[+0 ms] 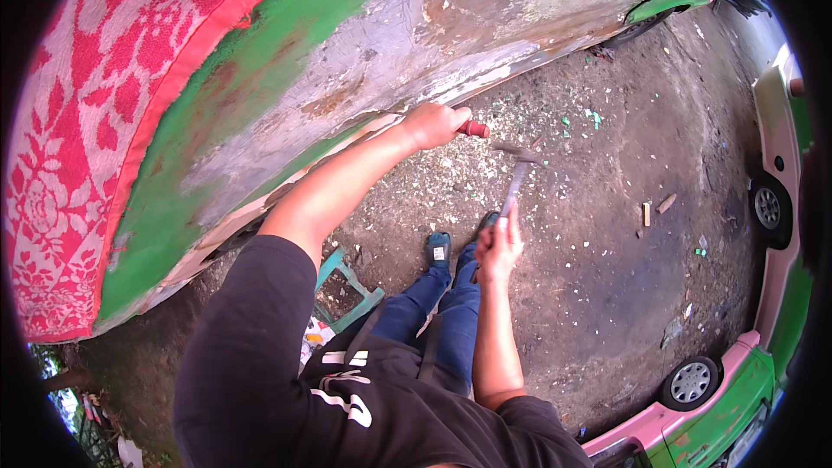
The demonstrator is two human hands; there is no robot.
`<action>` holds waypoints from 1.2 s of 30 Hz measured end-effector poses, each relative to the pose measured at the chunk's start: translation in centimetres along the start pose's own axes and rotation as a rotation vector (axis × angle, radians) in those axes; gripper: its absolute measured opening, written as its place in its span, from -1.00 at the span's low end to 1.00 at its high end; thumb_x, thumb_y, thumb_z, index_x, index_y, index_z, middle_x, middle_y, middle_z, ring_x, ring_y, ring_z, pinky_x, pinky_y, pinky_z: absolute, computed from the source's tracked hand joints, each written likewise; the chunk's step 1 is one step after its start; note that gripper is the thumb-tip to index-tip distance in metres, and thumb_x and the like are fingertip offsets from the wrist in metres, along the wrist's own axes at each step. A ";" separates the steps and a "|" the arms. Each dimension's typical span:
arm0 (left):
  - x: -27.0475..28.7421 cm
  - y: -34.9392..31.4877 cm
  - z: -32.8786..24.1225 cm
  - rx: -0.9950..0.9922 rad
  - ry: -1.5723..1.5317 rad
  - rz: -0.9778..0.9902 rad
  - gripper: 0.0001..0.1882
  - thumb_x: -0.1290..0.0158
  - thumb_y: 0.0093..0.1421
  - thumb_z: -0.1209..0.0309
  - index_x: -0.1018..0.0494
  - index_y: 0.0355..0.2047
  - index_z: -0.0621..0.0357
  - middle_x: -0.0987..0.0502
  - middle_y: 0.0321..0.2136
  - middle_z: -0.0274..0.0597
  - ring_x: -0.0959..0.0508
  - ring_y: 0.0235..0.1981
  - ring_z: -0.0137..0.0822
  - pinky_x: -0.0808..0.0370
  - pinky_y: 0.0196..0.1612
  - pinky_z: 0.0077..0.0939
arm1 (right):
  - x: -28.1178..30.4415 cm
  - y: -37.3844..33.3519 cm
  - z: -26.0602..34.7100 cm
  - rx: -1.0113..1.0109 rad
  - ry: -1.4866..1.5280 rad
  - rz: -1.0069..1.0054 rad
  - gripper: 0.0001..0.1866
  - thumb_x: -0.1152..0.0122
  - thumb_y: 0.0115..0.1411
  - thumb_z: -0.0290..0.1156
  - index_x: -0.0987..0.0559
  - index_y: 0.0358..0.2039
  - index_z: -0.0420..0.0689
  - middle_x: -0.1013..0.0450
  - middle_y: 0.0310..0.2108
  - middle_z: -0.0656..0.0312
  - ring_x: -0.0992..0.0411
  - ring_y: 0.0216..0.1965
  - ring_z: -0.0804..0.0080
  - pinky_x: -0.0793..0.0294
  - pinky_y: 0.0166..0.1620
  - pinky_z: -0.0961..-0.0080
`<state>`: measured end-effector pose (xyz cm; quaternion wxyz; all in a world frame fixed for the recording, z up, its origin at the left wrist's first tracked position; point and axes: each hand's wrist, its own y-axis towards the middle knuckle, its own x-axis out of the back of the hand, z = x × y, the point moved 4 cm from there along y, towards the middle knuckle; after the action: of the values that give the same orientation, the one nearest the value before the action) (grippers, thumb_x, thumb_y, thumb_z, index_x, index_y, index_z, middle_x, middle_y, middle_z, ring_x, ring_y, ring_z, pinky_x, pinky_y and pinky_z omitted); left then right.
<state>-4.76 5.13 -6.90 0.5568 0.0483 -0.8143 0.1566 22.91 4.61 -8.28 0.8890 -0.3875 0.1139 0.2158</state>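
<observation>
My left hand (431, 126) is wrapped round a chisel-like tool with a red handle (473, 129). Its butt end sticks out to the right of my fist, and a thin dark shank points left at the car's side. Whether its tip touches the panel I cannot tell. My right hand (499, 247), lower and further right, grips a hammer (517, 175), its head raised just below and right of the red handle and slightly blurred. The car panel (381, 56) beside my left hand is scraped, with green paint, bare grey patches and brown rust-like areas.
Paint flakes (451, 169) litter the dirt ground (598, 260). A red-and-white patterned cloth (113, 104) drapes over the car at left. A green plastic stool (360, 299) stands beside my legs. Wood scraps (646, 214) lie at right, near a green-and-pink car (724, 390).
</observation>
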 end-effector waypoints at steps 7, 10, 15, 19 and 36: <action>-0.1 -0.5 -0.5 -0.038 -0.009 0.035 -0.83 -0.11 0.10 0.33 -0.36 -0.33 -0.02 -0.54 -0.61 -0.07 -0.59 -0.50 0.06 -0.46 -0.47 -0.02 | -1.2 2.6 -1.6 -0.013 -0.015 0.099 -0.47 0.07 0.41 -0.33 -0.16 0.37 0.17 -0.14 -0.65 0.45 -0.01 -0.74 0.75 0.01 -0.73 0.74; -0.2 -0.5 -0.2 -0.031 -0.018 -0.010 -0.82 -0.11 0.09 0.33 -0.35 -0.32 -0.01 -0.54 -0.61 -0.05 -0.59 -0.50 0.07 -0.46 -0.47 -0.02 | -0.5 1.0 1.4 0.031 0.164 -0.033 -0.46 0.07 0.42 -0.29 -0.14 0.37 0.17 -0.12 -0.67 0.44 -0.01 -0.75 0.74 0.01 -0.75 0.74; -0.5 -0.1 -0.6 -0.028 -0.024 0.042 -0.80 -0.11 0.09 0.33 -0.34 -0.31 0.01 -0.53 -0.60 -0.01 -0.58 -0.50 0.09 -0.46 -0.45 0.00 | -0.7 1.3 -0.4 -0.051 0.040 0.033 -0.46 0.04 0.40 -0.28 -0.16 0.37 0.18 -0.17 -0.65 0.44 -0.09 -0.72 0.73 -0.07 -0.74 0.72; -0.3 -0.1 0.0 -0.014 -0.008 0.004 -0.80 -0.11 0.12 0.30 -0.33 -0.32 0.01 -0.54 -0.59 -0.02 -0.58 -0.50 0.09 -0.46 -0.45 -0.01 | 0.7 1.1 2.4 0.099 0.162 -0.068 -0.44 0.05 0.40 -0.28 -0.13 0.38 0.17 -0.17 -0.66 0.45 -0.08 -0.73 0.76 -0.06 -0.75 0.76; -0.7 -0.2 -1.1 -0.037 0.023 0.112 -0.86 -0.06 0.12 0.34 -0.37 -0.30 -0.02 -0.56 -0.57 -0.06 -0.59 -0.48 0.05 -0.46 -0.43 -0.01 | 1.9 1.7 2.5 0.041 0.217 -0.014 -0.44 0.10 0.43 -0.26 -0.07 0.39 0.20 -0.10 -0.67 0.42 0.00 -0.77 0.72 0.01 -0.76 0.71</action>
<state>-3.49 5.25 -7.19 0.5572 -0.0094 -0.8121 0.1732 23.88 8.04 -8.42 0.8808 -0.3909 0.2112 0.1637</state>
